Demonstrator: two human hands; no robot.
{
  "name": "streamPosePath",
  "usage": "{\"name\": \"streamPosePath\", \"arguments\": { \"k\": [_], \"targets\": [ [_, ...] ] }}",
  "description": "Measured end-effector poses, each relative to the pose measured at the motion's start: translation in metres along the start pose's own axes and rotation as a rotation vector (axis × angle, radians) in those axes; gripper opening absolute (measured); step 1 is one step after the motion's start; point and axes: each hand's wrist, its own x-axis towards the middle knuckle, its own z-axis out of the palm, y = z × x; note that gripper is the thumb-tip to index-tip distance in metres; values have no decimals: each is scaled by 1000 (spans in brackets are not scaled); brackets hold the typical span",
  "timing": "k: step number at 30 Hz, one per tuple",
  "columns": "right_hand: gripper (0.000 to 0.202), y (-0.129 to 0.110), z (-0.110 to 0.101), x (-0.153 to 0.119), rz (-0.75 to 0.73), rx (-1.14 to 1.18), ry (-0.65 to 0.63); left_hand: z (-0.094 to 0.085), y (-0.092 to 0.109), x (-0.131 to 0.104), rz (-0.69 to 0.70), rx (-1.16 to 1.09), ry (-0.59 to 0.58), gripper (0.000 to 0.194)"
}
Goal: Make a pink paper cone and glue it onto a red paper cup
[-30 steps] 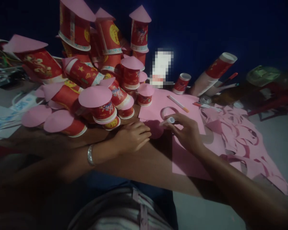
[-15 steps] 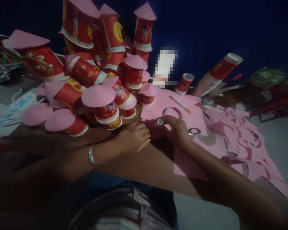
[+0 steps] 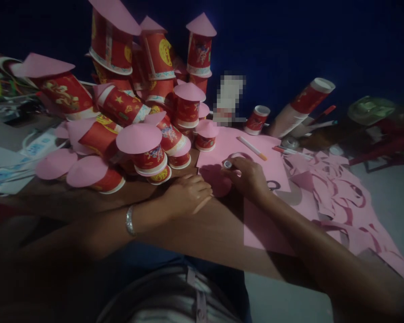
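Observation:
My right hand (image 3: 251,177) is closed around a small white cylinder (image 3: 227,164), its round end showing past the fingertips, above a dark pink paper disc (image 3: 216,181) on the table. My left hand (image 3: 188,194) lies at the left edge of that disc, fingers bent and pressed together; what is under them, if anything, is hidden. Pink paper sheets (image 3: 265,226) lie under and behind my right hand. On them rest a white marker with an orange end (image 3: 252,148) and a dark ring (image 3: 273,185), partly hidden by my right hand.
Red paper cups with pink cone tops (image 3: 139,141) stand and lie in a tall cluster at the left. Pink paper scraps (image 3: 350,193) cover the right side. At the back are a single red cup (image 3: 256,120) and a leaning cup stack (image 3: 305,105).
My right hand has lifted the white cylinder slightly up and to the right, away from my left hand. The view has shifted a little; my left hand stays at the disc.

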Motion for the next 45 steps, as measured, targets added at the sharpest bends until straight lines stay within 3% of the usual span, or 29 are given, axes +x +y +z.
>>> {"name": "streamPosePath", "arguments": {
  "k": [3,8,13,17,26,28,30,32,34,36,40,45],
  "targets": [
    [8,-1,-8,2,22,36,33,1,0,0,1,10,5,18],
    [9,-20,-27,2,77,134,194,4,-2,-2,15,9,-20,17],
    [9,-29,-11,-8,-22,180,61,3,-2,0,28,23,-30,19],
    [10,-24,2,-11,14,136,-17,2,-1,0,20,8,-29,19],
    [7,-4,-6,3,86,73,6,1,1,-1,3,13,23,17],
    [11,-7,-21,8,105,146,75,-1,1,0,-2,-8,-1,18],
    [13,-10,-42,13,129,172,244,-3,1,2,-9,-38,-41,19],
    [13,-11,-64,19,155,99,419,-4,1,3,-9,-55,-72,21],
    [14,-6,-77,23,162,38,478,-4,0,3,-6,-59,-77,22],
    [14,6,-80,28,162,-16,426,-3,0,3,-20,-58,-55,20],
    [27,33,-62,45,142,-198,263,0,-2,3,-29,-64,-39,16],
    [53,48,-48,88,19,-569,53,1,-3,4,-22,-53,-45,12]
  ]
}}
